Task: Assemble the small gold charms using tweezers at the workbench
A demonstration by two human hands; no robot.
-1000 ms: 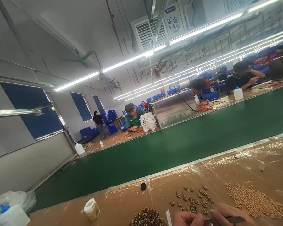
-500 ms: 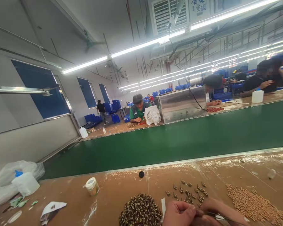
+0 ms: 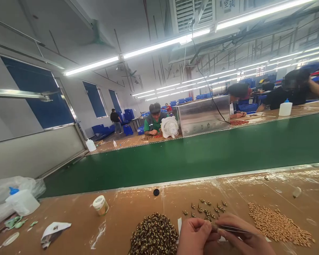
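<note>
Left hand [image 3: 195, 235]: fingers curled in and tips drawn together, meeting the points of the tweezers [image 3: 232, 229]; whether a piece sits between them cannot be told, too small and covered by the fingers; right hand [image 3: 241, 237]: grasping the tweezers in a flat pinch, points directed left toward the other hand; judged a hold for fine work on very small parts; both hands sit low over the counter [image 3: 77, 216], just in front of the scattered pieces [image 3: 206, 209]

Stock lies in three groups, apparently kept apart by kind and within reach; dark heap [image 3: 154, 235] beside the left hand; tan heap [image 3: 278, 225] beside the right; scattered pieces between them, spread singly, probably so each can be picked out

Small jar [image 3: 101, 205], black cap [image 3: 156, 192] and squeeze bottle [image 3: 21, 200] stand well off to the left, clear of the working area; green belt [image 3: 202, 156] runs behind the counter edge

Limits: wrists and the lower parts of both hands cut off by the frame; form of individual pieces not resolvable; jar contents not visible; persons at the far counter too distant to assess
</note>
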